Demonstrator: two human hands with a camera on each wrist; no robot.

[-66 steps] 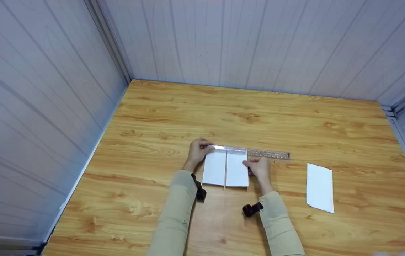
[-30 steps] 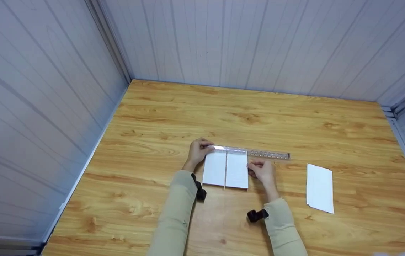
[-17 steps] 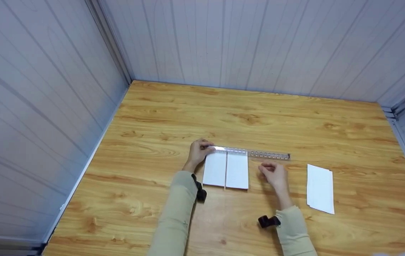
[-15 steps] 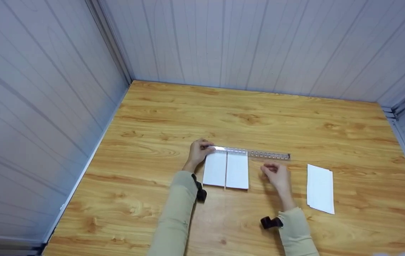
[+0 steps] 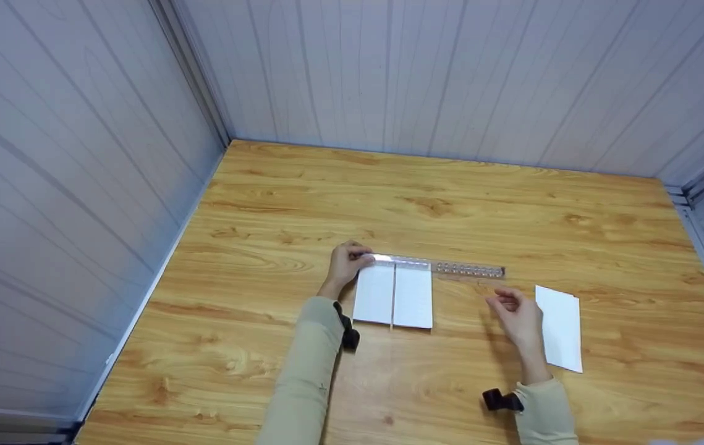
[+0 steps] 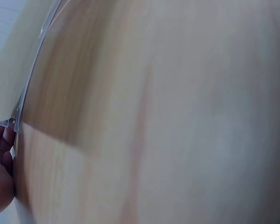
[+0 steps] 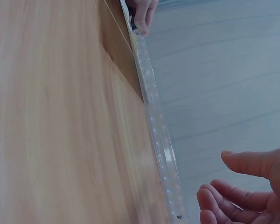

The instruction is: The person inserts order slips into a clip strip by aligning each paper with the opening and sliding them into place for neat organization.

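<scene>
My left hand (image 5: 343, 266) pinches the left end of a clear plastic ruler-like strip (image 5: 469, 269), which carries a patterned row along its length. Two white paper cards, the left one (image 5: 373, 293) and the right one (image 5: 413, 296), sit side by side below the strip, their top edges under it and a narrow gap between them. In the right wrist view the strip (image 7: 157, 116) runs down from the left hand's fingers (image 7: 142, 18). My right hand (image 5: 518, 315) holds nothing, thumb and fingers apart, and overlaps the left edge of the separate white paper stack (image 5: 562, 330).
The wood-grain table (image 5: 302, 198) meets a pale panel wall (image 5: 426, 80) at the back and another panel wall (image 5: 67, 185) on the left. Black wrist cameras, left (image 5: 350, 337) and right (image 5: 500, 400), stick out from the sleeves.
My right hand has let go of the right card's side edge and moved right, to the separate white paper. My left hand, the strip and the two cards stay in place.
</scene>
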